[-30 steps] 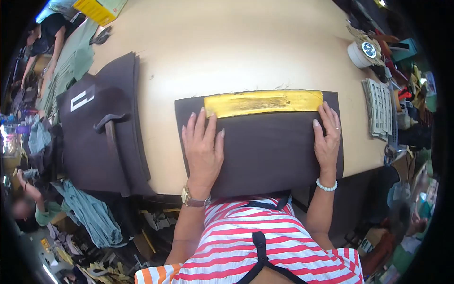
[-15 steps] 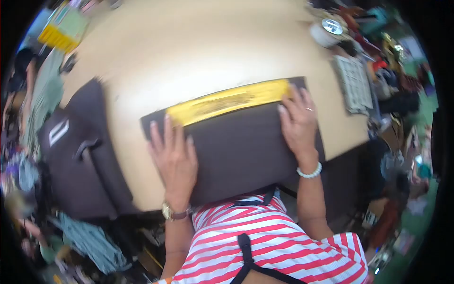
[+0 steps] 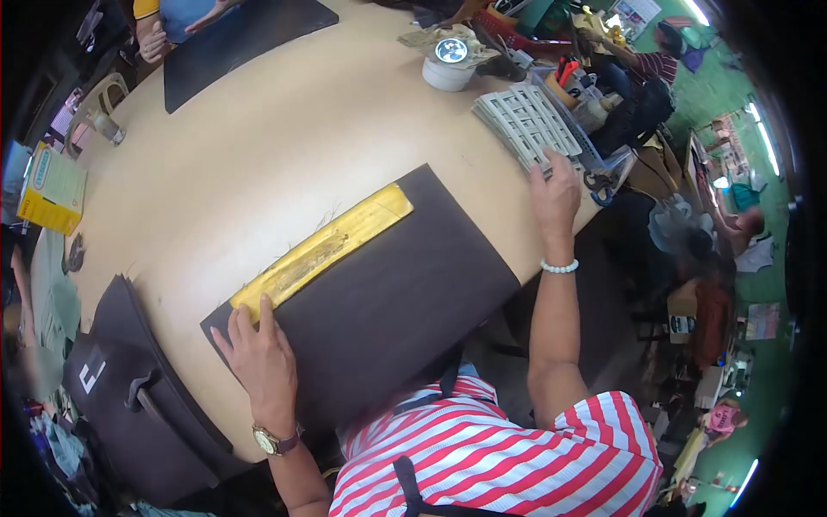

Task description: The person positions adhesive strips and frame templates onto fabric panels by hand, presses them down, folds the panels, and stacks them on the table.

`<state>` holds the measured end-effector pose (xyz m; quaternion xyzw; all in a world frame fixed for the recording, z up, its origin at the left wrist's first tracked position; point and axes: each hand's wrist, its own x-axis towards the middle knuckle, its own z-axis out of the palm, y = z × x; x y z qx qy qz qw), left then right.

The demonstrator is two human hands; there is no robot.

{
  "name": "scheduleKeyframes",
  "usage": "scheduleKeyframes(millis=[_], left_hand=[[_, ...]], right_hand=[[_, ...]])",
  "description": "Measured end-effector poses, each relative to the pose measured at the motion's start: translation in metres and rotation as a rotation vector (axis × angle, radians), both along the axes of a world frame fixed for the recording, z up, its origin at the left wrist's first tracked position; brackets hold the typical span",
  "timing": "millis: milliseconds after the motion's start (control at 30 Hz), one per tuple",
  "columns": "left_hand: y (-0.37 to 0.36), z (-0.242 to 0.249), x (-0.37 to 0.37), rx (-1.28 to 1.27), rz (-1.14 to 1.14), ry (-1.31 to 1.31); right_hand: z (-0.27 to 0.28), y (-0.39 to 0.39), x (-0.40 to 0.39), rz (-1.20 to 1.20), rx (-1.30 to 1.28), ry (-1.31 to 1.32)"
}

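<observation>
Yellow strip [image 3: 323,252] lies along the far edge of a dark sheet [image 3: 405,284], and our left hand [image 3: 263,360] rests at its left end, with the fingers stretched and their tips on the strip; this hand is not closed around anything. Our right hand [image 3: 556,191] is at the near edge of a stack of pale cut-out sheets [image 3: 527,122], its fingers touching it; we cannot tell whether they pinch any piece. The dark sheet lies slantwise on the table [image 3: 241,172], its near edge close to our body. Left of it, we see a pile of dark pieces [image 3: 112,431], which bears a dark curved object [image 3: 141,391]. Beyond the pale stack stands a white round container [image 3: 447,76], and scissors [image 3: 600,185] lie near our right hand. Farther to the left, we have a yellow box [image 3: 52,191]. Across the table, another person's hand [image 3: 153,43] is near a second dark sheet [image 3: 245,45].
</observation>
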<state>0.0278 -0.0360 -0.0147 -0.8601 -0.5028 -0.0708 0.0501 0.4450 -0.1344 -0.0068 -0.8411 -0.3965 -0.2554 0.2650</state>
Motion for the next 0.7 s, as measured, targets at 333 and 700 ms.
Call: scheduleKeyframes(millis=[333, 700], left_hand=[[0.0, 0.003, 0.003, -0.058, 0.023, -0.028], [0.033, 0.014, -0.005, -0.147, -0.224, -0.297]], right_hand=[[0.008, -0.013, 0.008, 0.015, 0.015, 0.052], [0.015, -0.003, -0.083, 0.566, 0.323, 0.79]])
